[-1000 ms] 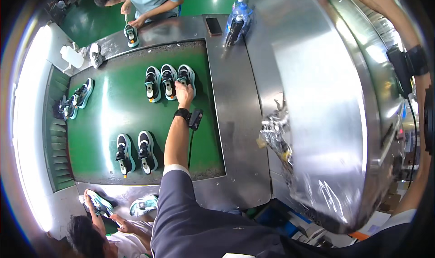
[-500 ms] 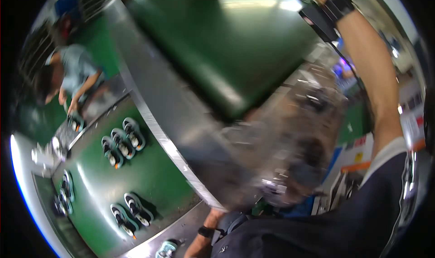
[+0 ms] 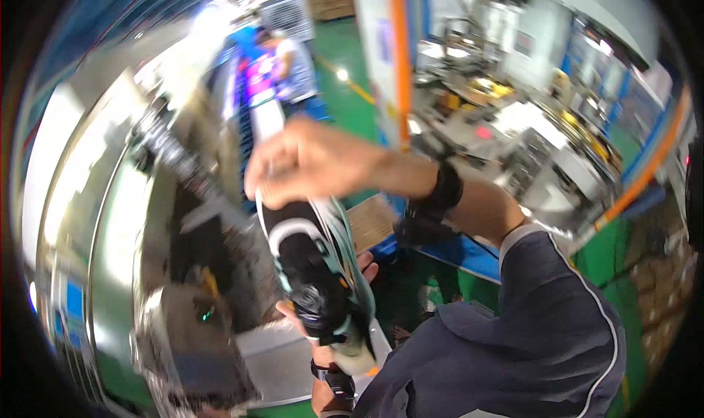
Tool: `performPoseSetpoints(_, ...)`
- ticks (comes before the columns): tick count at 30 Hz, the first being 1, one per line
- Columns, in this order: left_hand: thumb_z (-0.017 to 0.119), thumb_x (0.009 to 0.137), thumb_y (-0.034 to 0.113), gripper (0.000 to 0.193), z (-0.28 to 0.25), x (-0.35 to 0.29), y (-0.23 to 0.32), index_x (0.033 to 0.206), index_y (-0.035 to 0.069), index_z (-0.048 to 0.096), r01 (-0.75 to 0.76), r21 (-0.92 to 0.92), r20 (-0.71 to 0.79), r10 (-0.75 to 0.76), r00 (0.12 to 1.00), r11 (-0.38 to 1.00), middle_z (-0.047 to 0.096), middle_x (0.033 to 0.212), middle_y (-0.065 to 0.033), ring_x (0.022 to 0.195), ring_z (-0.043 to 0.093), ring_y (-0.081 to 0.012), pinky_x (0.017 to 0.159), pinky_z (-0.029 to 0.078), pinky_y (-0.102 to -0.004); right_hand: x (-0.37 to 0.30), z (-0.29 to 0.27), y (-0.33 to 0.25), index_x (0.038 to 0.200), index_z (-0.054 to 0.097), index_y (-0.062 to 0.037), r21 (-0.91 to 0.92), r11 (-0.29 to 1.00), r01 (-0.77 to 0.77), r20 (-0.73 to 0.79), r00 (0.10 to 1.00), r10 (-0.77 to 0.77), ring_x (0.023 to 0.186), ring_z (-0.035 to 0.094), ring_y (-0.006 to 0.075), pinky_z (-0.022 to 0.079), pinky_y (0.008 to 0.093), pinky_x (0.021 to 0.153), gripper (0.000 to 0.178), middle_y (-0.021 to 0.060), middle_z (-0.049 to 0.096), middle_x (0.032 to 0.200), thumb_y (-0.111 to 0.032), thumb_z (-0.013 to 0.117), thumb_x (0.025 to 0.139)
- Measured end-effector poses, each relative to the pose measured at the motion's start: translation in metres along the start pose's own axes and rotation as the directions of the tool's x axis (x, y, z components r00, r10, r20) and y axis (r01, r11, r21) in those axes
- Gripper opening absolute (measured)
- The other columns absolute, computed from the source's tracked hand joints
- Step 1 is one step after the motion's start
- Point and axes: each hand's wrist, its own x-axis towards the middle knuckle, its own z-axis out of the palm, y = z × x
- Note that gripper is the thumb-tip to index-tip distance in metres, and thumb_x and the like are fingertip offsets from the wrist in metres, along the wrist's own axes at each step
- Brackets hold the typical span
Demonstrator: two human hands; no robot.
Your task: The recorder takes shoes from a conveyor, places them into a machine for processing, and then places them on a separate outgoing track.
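A black, white and mint-green sneaker (image 3: 308,264) is held up in front of me, one end pointing away and an orange-tipped end toward me. My left hand (image 3: 367,266) grips it from below, its fingertips showing along the right side and the thumb on the left. Over the far end of the sneaker is my right hand (image 3: 312,161), blurred, with its fingers curled in. Whatever those fingers may pinch is hidden. Dark bands circle both wrists, and a black box (image 3: 422,227) hangs by the right one.
On the left stands a machine with a curved metal front (image 3: 121,271), beside a clear plastic-covered box (image 3: 194,345). A grey ledge (image 3: 282,363) lies under the sneaker. Another person (image 3: 293,66) is farther off near purple light. An orange post (image 3: 401,66) and cluttered machinery are at right.
The view has swung right, away from the green table with several sneakers. My right arm, stretched upward before, is now bent over the sneaker. The left hand now shows around it.
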Motion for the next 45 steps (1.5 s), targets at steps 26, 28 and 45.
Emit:
performPoseSetpoints(26,0.071,0.083,0.043,0.073,0.087,0.361,-0.800,0.123,-0.012,0.047,-0.036,0.997,0.070,-0.695,0.716,0.063,0.063,0.103,-0.0132,0.093,0.060,-0.0170,0.077,0.050,-0.0321,-0.775,-0.258,-0.023,0.120,0.058,-0.0012,0.269,0.758,-0.595,-0.878,-0.474,-0.060,0.094,0.058,0.0155,0.046,0.0295,0.089,0.053,0.0079,0.062,0.106,-0.011,0.070,0.069)
performPoseSetpoints(28,0.077,0.076,0.045,0.078,0.093,0.382,-0.857,0.120,-0.012,0.048,-0.186,0.977,0.092,-0.587,0.804,-0.102,0.065,0.100,-0.0163,0.094,0.061,-0.0208,0.077,0.050,-0.0339,-0.796,-0.261,-0.041,0.120,0.057,-0.0001,0.333,0.732,-0.594,-0.829,-0.555,-0.073,0.095,0.058,0.0158,0.046,0.0294,0.089,0.052,0.0082,0.061,0.107,-0.009,0.067,0.070)
performPoseSetpoints(45,0.065,0.087,0.010,0.026,0.094,0.361,-0.726,0.110,0.000,0.060,0.731,0.604,-0.261,-0.788,0.558,0.317,0.065,0.104,-0.0107,0.092,0.064,-0.0222,0.075,0.056,-0.0418,-0.822,-0.542,0.076,0.098,0.065,0.0024,0.392,0.040,-0.919,-0.830,-0.334,0.446,0.092,0.066,0.0298,0.052,0.0391,0.075,0.049,0.0220,0.067,0.093,-0.028,0.077,0.061)
